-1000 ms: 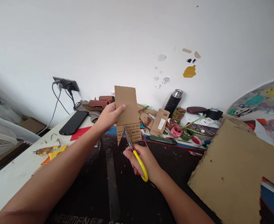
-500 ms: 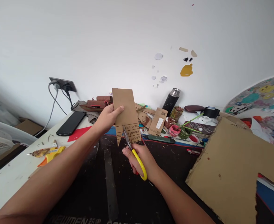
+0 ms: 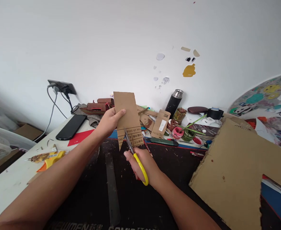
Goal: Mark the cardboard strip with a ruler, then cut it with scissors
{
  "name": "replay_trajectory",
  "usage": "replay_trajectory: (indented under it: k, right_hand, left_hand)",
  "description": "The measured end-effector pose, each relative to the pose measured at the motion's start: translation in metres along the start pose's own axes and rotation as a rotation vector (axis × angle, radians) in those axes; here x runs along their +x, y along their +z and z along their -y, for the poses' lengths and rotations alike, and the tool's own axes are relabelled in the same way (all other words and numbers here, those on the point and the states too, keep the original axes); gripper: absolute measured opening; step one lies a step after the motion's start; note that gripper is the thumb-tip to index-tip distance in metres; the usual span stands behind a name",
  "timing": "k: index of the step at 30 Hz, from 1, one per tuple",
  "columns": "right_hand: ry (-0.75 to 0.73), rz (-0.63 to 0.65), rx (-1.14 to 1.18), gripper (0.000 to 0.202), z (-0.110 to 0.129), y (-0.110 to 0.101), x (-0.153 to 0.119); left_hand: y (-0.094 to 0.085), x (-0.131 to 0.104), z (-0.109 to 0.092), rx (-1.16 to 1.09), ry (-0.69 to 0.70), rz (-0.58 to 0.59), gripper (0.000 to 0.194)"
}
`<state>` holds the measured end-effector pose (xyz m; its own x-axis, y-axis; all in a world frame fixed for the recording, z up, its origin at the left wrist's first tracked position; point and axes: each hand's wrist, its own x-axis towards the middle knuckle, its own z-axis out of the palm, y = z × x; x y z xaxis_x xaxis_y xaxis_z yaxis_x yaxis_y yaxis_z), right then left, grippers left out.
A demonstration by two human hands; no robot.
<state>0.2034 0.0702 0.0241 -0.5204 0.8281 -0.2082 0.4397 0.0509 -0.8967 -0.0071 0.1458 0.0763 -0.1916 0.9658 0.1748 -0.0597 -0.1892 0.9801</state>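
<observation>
My left hand [image 3: 110, 121] grips the left edge of a brown cardboard piece [image 3: 127, 110], thumb on its face. Dark printed lines and characters cover the lower end of the piece, and a pointed strip hangs at its lower left corner. In my right hand [image 3: 142, 163] are scissors [image 3: 141, 169] with yellow handles, their blades reaching up into the printed part of the cardboard. The cardboard is held up above a black desk mat [image 3: 87, 191]. Below my hands a metal ruler [image 3: 112, 188] lies on the mat.
On the left are a yellow glue gun [image 3: 51, 159] and a black phone [image 3: 70, 127]. Paint jars [image 3: 178, 132], a green utility knife [image 3: 164, 141] and a black thermos [image 3: 174, 103] stand or lie at the back. A large cardboard sheet [image 3: 228, 172] covers the right side.
The whole view has shifted slightly. Both hands keep their hold, and the scissors stay in nearly the same place on the cardboard.
</observation>
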Motion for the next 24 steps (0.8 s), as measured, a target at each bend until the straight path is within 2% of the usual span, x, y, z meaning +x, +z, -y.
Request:
replay_trajectory:
  k: [7,18,21,24]
  right_hand:
    - [0.011,0.017,0.026,0.037,0.0,0.002,0.0]
    - [0.028,0.016,0.062,0.031,0.001,0.002,0.006]
    - [0.017,0.016,0.067,0.028,0.001,0.002,0.007]
    - [0.017,0.016,0.058,0.027,0.0,0.002,0.008]
  left_hand:
    - [0.003,0.002,0.007,-0.075,-0.026,-0.031,0.056]
    - [0.008,0.002,0.01,-0.089,-0.028,-0.179,0.051]
    - [0.008,0.002,0.01,-0.069,0.021,-0.184,0.048]
    - [0.009,0.001,0.011,-0.108,-0.005,-0.184,0.045]
